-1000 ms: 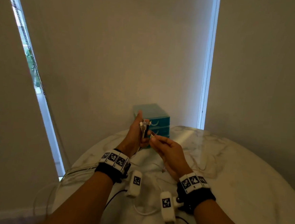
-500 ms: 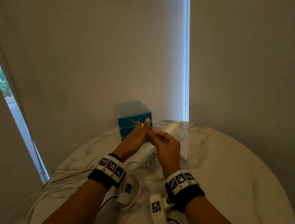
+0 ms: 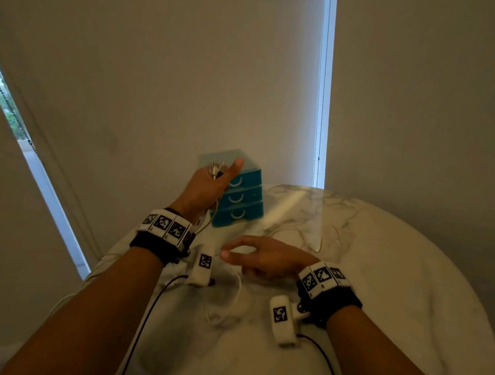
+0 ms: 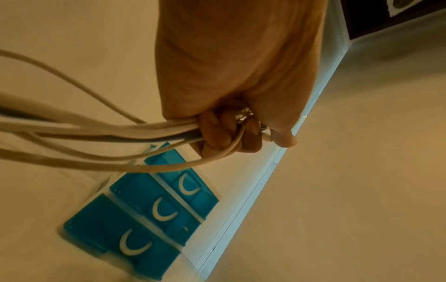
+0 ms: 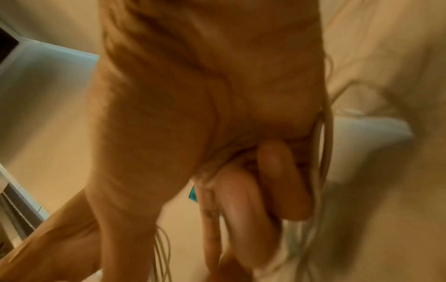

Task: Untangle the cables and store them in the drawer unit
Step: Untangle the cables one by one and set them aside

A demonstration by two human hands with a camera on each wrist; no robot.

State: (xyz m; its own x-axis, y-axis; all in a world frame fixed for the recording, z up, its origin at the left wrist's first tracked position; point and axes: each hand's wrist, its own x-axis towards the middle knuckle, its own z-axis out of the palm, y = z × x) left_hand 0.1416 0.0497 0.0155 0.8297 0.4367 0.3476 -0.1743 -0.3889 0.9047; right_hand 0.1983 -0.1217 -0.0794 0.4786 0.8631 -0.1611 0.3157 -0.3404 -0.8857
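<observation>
The white cables [image 4: 101, 131] are bunched in my left hand [image 3: 207, 187], fingers curled tight round them, plug ends poking up just in front of the teal drawer unit [image 3: 242, 198] at the table's [image 3: 410, 289] far edge. More slack trails over the table. I judge I'm mid-untangling: next I must trace one strand free. My right hand [image 3: 267, 258] hovers low, thumb and forefinger nearly meeting; whether they pinch a strand I cannot tell.
</observation>
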